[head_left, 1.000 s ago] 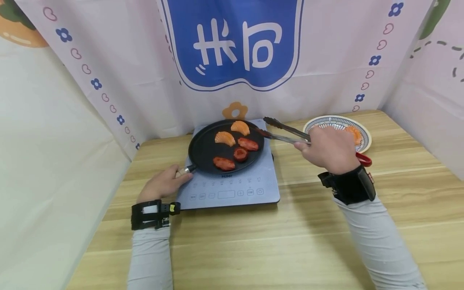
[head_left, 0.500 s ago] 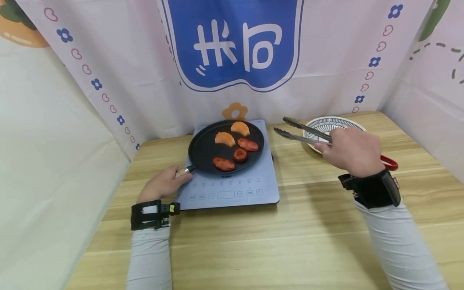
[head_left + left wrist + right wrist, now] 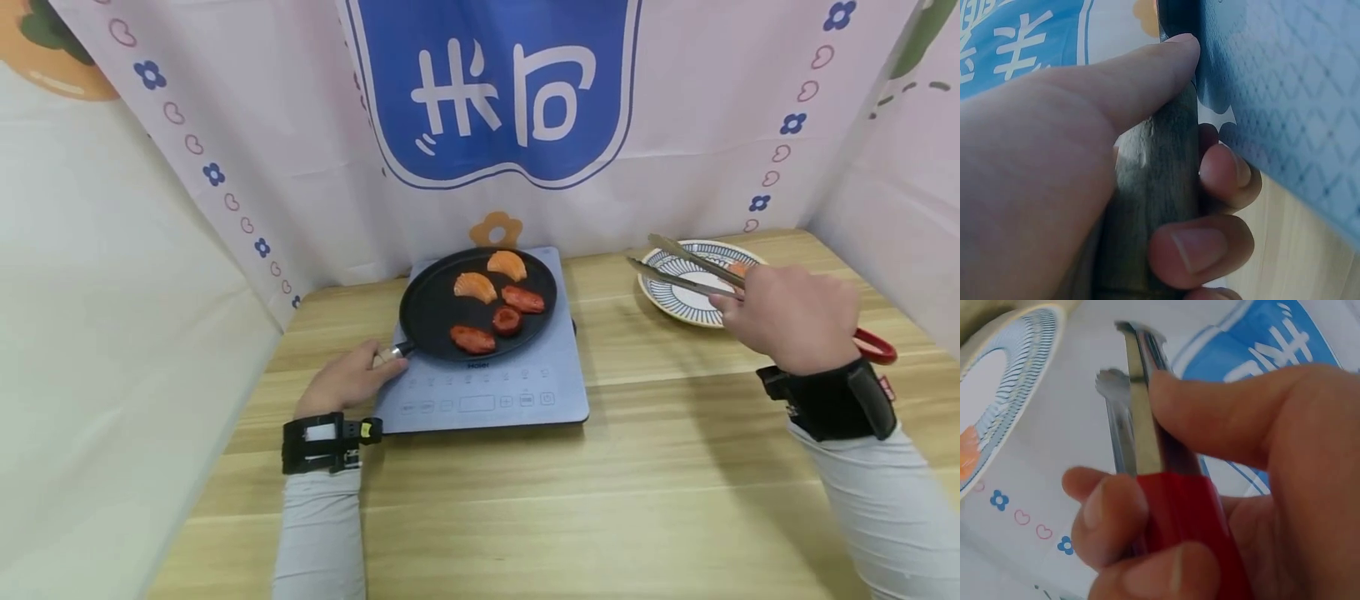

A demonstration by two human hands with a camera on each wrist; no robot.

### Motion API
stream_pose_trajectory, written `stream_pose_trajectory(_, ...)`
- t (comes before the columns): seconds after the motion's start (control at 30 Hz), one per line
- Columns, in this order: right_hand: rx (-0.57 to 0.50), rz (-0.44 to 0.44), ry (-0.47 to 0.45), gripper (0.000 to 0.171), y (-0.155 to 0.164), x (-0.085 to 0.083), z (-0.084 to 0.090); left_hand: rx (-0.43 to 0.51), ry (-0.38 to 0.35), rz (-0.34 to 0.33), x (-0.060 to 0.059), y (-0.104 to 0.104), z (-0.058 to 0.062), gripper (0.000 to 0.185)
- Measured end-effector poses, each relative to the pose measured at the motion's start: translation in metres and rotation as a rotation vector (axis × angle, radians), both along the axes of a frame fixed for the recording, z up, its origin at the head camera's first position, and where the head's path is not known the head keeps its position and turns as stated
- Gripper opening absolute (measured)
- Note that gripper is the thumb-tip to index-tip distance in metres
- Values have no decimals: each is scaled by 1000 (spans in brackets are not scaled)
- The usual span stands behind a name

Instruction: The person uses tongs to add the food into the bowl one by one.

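A pale wood counter (image 3: 600,517) runs the width of the booth, with a printed cloth backdrop (image 3: 495,92) hung along its far side. At the middle of the counter sits a grey-blue cooktop (image 3: 487,392), and on it a round black pan (image 3: 435,312) with five pieces of food (image 3: 491,300): two orange ones at the far side, three red ones nearer. To the right, near the far edge, stands a blue-patterned plate (image 3: 678,292) with an orange piece (image 3: 738,268) showing on it.

The left hand (image 3: 348,379) lies at the cooktop's near left corner, fingers and thumb wrapped round the pan's handle (image 3: 1150,187). The right hand (image 3: 791,317) is up over the near right part of the plate, gripping metal tongs (image 3: 686,271) by their red handle (image 3: 1179,512). The tong tips point left over the plate, slightly parted and holding nothing.
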State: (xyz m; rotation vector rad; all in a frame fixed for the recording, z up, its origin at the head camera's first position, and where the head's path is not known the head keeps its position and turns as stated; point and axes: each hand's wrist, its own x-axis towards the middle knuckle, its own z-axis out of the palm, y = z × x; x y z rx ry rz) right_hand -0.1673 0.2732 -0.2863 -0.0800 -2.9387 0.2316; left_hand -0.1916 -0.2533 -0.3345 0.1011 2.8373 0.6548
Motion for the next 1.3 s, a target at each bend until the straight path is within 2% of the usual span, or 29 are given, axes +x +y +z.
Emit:
stream_pose_trajectory(0.27,-25,-78,-42,57,12,5,-5,6,-6,-13,0,4,5,45)
stream_pose_trajectory(0.53,-21,-174,-94,61,24,0,-6,-1,-13,-2,-1,6,6,46)
stream_pose_trajectory(1.0,11,-272,-314,67,53,-9,-6,-5,-23,14,1,7,6,46)
stream_pose_trajectory(1.3,9,-340,-334,60,66,-16,-11,-7,-32,11,1,4,3,49)
